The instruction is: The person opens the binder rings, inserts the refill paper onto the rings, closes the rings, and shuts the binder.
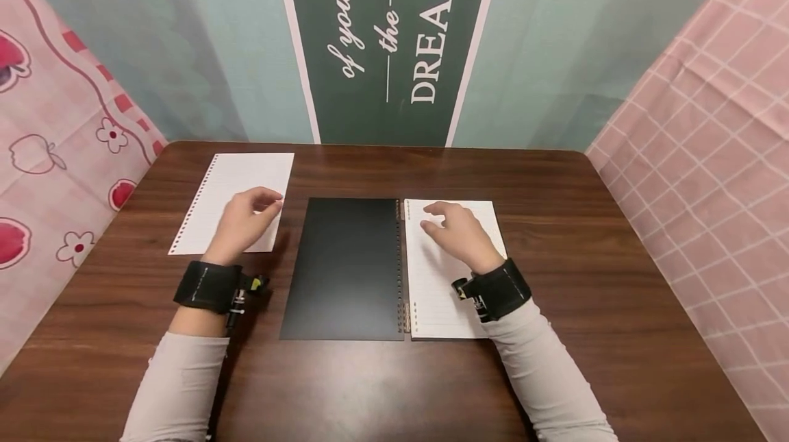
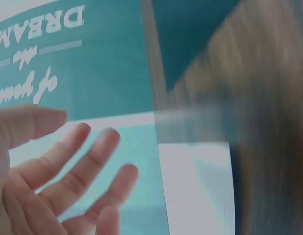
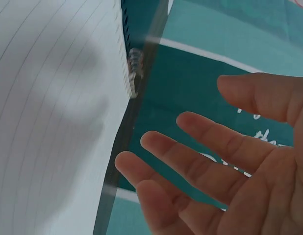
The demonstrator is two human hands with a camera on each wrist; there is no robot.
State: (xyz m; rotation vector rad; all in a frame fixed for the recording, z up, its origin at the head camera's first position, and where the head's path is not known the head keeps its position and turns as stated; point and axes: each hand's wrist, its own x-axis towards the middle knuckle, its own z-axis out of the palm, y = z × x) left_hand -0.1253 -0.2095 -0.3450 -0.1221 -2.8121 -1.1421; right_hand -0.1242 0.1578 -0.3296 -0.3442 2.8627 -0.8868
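Observation:
A loose-leaf notebook lies opened flat, its black cover (image 1: 345, 271) on the left and a stack of white lined pages (image 1: 440, 298) on the right. Over those pages my right hand (image 1: 459, 233) hovers with fingers apart and nothing between them. The right wrist view shows the ruled paper (image 3: 48, 117) and a binder ring (image 3: 135, 61) beyond the fingertips. A loose white sheet (image 1: 237, 178) with punched holes along its left edge lies at the back left. Above its lower right part is my left hand (image 1: 246, 219), fingers loosely bent, holding nothing.
The brown wooden table (image 1: 376, 387) bears the notebook and the sheet. A green printed backdrop (image 1: 382, 120) hangs behind it. Pink patterned cloths hang at the left (image 1: 80, 175) and right (image 1: 696, 154) sides. Each wrist wears a black strap with a small camera.

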